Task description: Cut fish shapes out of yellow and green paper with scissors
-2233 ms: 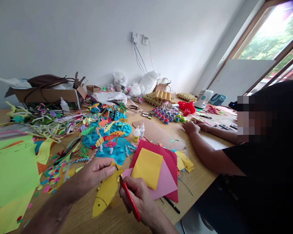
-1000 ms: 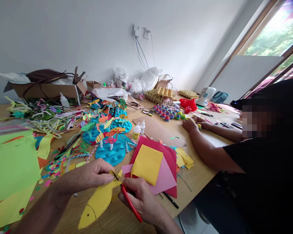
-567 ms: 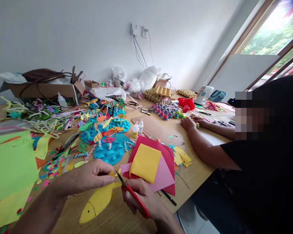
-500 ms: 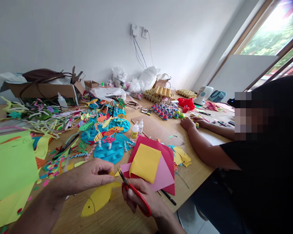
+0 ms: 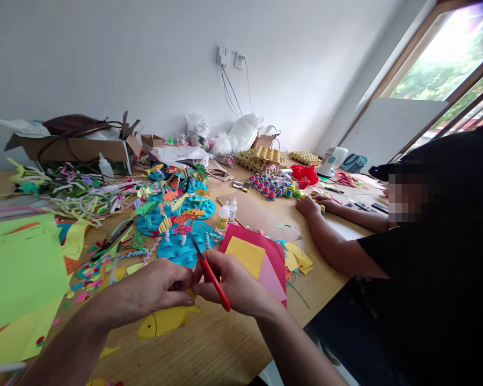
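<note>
Left hand (image 5: pixel 156 287) pinches the tail end of the one yellow paper fish (image 5: pixel 165 320) near the table's (image 5: pixel 225 354) front edge; right hand (image 5: pixel 233 284) is wrapped around one pair of red scissors (image 5: pixel 209 273). Fish looks light, floppy and easy to tear, so grip close to the cut. Two glue bottles (image 5: pixel 227 214) mid-table.

The paper fish (image 5: pixel 167 320) under my left hand (image 5: pixel 161 287) is plain yellow with a dark drawn eye and gill line. My scissors (image 5: pixel 211 276) have red handles. Just right lie red, pink and yellow sheets (image 5: pixel 261 257); far left, a lime green sheet (image 5: pixel 20 273); ahead, turquoise discs (image 5: pixel 181 249) carrying striped, spotted fish.
</note>
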Tool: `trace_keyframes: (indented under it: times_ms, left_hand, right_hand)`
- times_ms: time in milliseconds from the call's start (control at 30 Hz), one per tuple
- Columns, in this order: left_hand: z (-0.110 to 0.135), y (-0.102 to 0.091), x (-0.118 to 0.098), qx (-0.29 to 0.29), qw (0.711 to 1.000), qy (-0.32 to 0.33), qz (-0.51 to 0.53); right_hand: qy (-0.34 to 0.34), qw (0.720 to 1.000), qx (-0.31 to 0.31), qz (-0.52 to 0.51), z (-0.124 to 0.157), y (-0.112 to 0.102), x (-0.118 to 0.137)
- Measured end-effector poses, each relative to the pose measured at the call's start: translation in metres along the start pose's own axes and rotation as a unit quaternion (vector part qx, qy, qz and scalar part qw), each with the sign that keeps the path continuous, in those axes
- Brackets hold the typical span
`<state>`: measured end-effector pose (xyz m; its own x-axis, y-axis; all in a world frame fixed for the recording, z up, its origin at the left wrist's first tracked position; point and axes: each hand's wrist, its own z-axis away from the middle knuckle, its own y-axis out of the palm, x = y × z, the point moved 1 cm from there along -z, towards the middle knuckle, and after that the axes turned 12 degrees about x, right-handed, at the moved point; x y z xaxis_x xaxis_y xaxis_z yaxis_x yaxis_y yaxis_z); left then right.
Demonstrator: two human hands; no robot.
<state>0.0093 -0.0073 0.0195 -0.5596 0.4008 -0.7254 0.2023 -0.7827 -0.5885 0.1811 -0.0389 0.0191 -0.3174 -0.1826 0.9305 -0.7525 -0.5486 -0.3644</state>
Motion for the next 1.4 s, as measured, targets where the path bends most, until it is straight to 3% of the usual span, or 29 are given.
trace_keyframes:
  times_ms: [100,167,267,367,500,667,900,1167,1400]
  left_hand:
    - [0.003,-0.002,0.000,-0.009,1.000,0.002,0.021]
    - [0.008,-0.006,0.002,-0.034,0.998,0.011,0.048]
    - [0.018,-0.015,0.005,-0.116,0.976,0.055,0.174]
    - [0.020,-0.019,0.003,-0.213,0.929,0.105,0.284]
    - [0.005,-0.010,-0.010,-0.245,0.916,0.130,0.290]
    - [-0.008,0.000,-0.020,-0.304,0.899,0.113,0.295]
    - [-0.001,-0.002,-0.015,-0.325,0.898,0.089,0.282]
    - [0.002,-0.007,-0.013,-0.267,0.929,0.063,0.248]
    - [-0.001,-0.004,-0.018,-0.261,0.930,0.051,0.256]
  right_hand:
    - [0.007,0.999,0.010,0.033,-0.004,0.000,-0.001]
    - [-0.005,1.000,-0.006,-0.013,-0.004,-0.002,-0.003]
    - [-0.038,0.982,-0.115,-0.144,-0.004,-0.008,-0.006]
    - [-0.089,0.932,-0.250,-0.248,-0.005,-0.011,-0.007]
    - [-0.139,0.889,-0.318,-0.300,-0.016,0.000,-0.008]
    - [-0.143,0.897,-0.289,-0.303,-0.027,0.019,-0.011]
    - [-0.108,0.924,-0.231,-0.286,-0.021,0.016,-0.008]
    - [-0.089,0.946,-0.206,-0.233,-0.019,0.012,-0.002]
    - [-0.082,0.937,-0.245,-0.234,-0.024,0.016,-0.002]
